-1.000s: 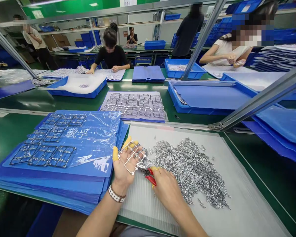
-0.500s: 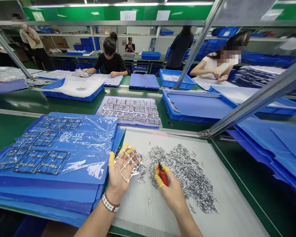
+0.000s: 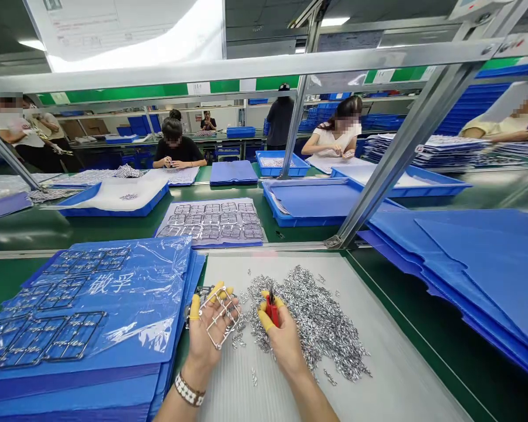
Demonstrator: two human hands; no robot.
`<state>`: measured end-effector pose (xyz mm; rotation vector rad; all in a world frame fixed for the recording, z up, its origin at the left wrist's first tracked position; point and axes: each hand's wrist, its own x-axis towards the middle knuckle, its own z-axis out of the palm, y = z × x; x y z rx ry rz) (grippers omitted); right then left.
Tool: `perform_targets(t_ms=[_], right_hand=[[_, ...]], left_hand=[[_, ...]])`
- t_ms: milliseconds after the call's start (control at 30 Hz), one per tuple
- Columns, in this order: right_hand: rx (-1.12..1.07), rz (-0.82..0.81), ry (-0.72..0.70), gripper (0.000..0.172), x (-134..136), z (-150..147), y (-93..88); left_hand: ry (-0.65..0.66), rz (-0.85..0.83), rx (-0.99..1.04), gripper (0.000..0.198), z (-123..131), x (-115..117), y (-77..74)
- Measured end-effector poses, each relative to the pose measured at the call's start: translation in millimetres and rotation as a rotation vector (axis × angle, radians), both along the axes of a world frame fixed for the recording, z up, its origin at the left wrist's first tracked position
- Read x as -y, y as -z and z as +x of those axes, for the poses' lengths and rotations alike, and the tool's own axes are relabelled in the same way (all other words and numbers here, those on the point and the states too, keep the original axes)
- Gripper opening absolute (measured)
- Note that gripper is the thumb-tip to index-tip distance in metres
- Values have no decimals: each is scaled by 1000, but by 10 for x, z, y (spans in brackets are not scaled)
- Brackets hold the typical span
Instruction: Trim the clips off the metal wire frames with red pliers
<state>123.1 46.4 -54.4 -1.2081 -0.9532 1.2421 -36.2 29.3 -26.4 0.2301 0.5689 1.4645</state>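
My left hand (image 3: 209,325), palm up with yellow finger cots, holds a silvery plastic sprue frame (image 3: 220,318) against its palm and fingers. A few small parts seem to hang on the frame's inner bars. To its right, my right hand (image 3: 281,331) is wrapped round red-handled nippers (image 3: 271,309), their dark jaws pointing up and away. The two tools are apart from each other. A large heap of small shiny metallic pieces (image 3: 325,322) lies on the pale corrugated sheet (image 3: 396,381) just beyond and beside my right hand. More pieces are scattered near my left hand.
Black sprue frames (image 3: 73,334) lie on plastic over a stack of blue sheets (image 3: 158,287) at left. Behind is a sheet of framed parts (image 3: 211,220). A slanted metal post (image 3: 378,181) rises at right, near blue sheets (image 3: 466,252). Several co-workers sit or stand beyond.
The view has tilted up and shifted, so the benches sit lower and further left. My left hand keeps the sprue frame and my right the nippers; the frame has turned slightly.
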Motion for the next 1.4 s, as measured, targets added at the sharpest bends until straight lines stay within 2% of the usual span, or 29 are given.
perform_targets(t_ms=[167, 267, 333, 400, 567, 733, 900, 1200, 1400], right_hand=[[25, 20, -25, 54, -6, -28, -4], [111, 57, -57, 53, 9, -12, 9], [271, 103, -65, 49, 38, 27, 0], [521, 183, -74, 43, 75, 84, -42], [1057, 396, -195, 33, 121, 147, -274], [1364, 366, -369, 26, 62, -4, -492], [1422, 313, -415, 19, -1, -87, -578], [1431, 317, -423, 15, -29, -61, -576], [1487, 308, -446, 16, -12, -33, -650]], left_hand=[[9, 0, -32, 55, 17, 0, -9], [6, -5, -40, 55, 23, -8, -13], [-1, -6, -44, 54, 27, -14, -15], [-2, -6, -46, 54, 33, -23, -7], [16, -17, -79, 55, 66, -32, 56], [46, -36, -154, 58, 111, -7, 90], [55, -29, -177, 59, 135, 9, 84], [34, -80, -231, 59, 106, 5, 158], [34, -26, -302, 57, 136, 16, 144]])
